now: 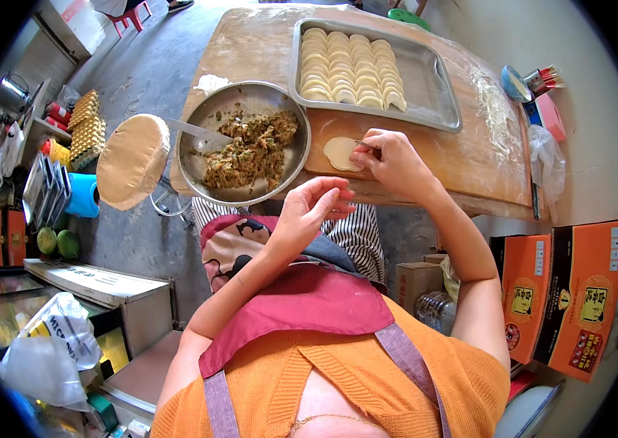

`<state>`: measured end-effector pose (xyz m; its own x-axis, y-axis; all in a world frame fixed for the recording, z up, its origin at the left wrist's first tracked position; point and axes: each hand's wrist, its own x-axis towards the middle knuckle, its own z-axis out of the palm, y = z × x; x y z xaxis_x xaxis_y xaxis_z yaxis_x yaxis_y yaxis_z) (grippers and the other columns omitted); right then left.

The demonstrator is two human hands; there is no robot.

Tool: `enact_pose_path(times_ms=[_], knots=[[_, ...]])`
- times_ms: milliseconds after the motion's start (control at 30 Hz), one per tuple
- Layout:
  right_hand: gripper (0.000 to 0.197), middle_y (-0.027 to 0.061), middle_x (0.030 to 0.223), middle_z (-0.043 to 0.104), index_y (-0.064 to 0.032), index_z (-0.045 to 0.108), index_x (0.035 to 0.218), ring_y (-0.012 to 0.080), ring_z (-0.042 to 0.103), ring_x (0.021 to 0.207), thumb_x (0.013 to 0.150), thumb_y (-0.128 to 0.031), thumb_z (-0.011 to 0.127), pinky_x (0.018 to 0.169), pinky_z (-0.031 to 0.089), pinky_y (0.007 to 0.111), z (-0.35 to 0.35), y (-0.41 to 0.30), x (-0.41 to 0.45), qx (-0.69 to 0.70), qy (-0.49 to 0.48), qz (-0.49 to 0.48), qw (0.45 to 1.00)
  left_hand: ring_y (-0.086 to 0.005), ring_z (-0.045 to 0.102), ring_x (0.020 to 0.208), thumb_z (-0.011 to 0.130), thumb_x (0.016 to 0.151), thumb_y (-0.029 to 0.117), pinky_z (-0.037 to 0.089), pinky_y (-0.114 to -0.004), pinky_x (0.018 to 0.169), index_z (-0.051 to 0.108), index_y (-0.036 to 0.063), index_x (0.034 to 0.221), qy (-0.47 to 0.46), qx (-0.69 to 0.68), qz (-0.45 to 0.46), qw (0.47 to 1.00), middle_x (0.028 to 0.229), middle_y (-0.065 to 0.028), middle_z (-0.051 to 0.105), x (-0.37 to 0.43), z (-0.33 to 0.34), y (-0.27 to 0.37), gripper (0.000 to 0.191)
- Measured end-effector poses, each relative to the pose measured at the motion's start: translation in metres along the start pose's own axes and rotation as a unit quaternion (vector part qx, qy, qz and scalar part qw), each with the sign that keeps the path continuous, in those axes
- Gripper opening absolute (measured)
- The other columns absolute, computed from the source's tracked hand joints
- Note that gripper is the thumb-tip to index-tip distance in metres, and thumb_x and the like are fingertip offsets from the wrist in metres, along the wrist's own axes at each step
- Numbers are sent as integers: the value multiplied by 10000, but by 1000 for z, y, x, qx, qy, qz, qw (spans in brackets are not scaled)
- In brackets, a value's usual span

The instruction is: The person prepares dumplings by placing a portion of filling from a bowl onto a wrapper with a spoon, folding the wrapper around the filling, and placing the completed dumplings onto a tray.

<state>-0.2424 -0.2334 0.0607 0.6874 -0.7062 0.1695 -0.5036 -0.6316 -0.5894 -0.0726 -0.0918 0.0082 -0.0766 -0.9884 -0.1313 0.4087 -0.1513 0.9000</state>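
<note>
A short stack of round dough wrappers [342, 152] lies on the wooden board by the table's near edge. My right hand [391, 159] is over its right side, fingertips at the top wrapper. A slim dark utensil [366, 145] is pinched in that hand, most of it hidden by the fingers. In front of the table edge, my left hand [314, 205] is held up with loosely curved fingers and nothing visible in it. To the left, a steel bowl [188, 178] holds minced filling [251, 150], with a flat metal blade [199, 131] resting in it.
Beyond the wrappers, a metal tray [429, 71] carries several rows of folded dumplings [350, 68]. Flour [492, 117] dusts the wooden tabletop [249, 44] at right. A round padded stool [131, 161] stands left of the bowl. Orange cartons [577, 301] are at the right.
</note>
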Motion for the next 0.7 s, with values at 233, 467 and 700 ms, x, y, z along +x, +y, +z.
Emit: enact_pose_path(times_ms=[233,467,700], knots=[[191,145,904,662,18,702,887,346,673,798,863,-169,731,723,538,416,8,-16,-7,-117,-2,-42,992,-138,696,839,520,1054,72,575,-273,775,577,-43,1273,27,97,51,994,1033,-113,717,4,3,-8,254],[190,165,893,656,15,649,922,356,674,813,882,-157,718,718,529,434,5,-2,0,-63,-23,-22,998,-165,685,773,579,1012,52,546,-296,715,578,-38,1292,53,194,55,978,941,-130,727,3,8,1,294],[104,202,886,698,-5,613,997,414,682,831,953,-99,615,707,531,473,14,-10,8,-118,49,14,992,-456,649,818,652,932,48,532,-468,759,554,-31,1377,94,501,256,821,906,-272,684,11,7,-19,462]])
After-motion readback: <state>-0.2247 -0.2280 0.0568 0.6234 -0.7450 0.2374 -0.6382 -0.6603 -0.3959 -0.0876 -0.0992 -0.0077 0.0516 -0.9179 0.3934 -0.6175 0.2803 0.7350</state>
